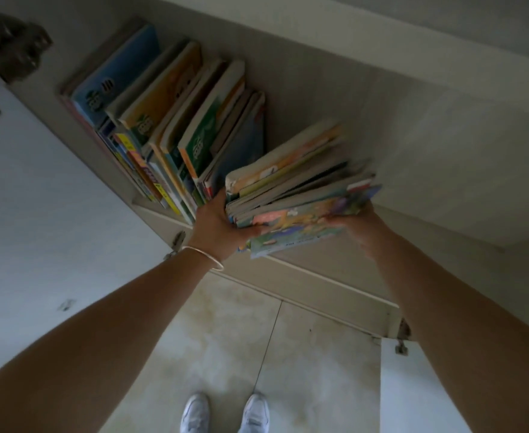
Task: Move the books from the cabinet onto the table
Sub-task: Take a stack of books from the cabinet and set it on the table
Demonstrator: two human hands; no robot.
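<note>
A bundle of several thin colourful books [300,189] is held at the mouth of the open cabinet [335,98]. My left hand [216,226], with a thin bracelet at the wrist, grips the bundle's left end. My right hand [357,226] clasps its right end from below, mostly hidden by the covers. Left of the bundle, a row of several more books [169,120] stands leaning on the cabinet shelf, with blue, yellow and green covers. No table is in view.
An open cabinet door [38,198] hangs at the left and another door [413,385] at the lower right, each with metal hinges. A blurred dark object [10,45] sits at the top left. Pale floor tiles [257,339] and my white shoes [225,414] lie below.
</note>
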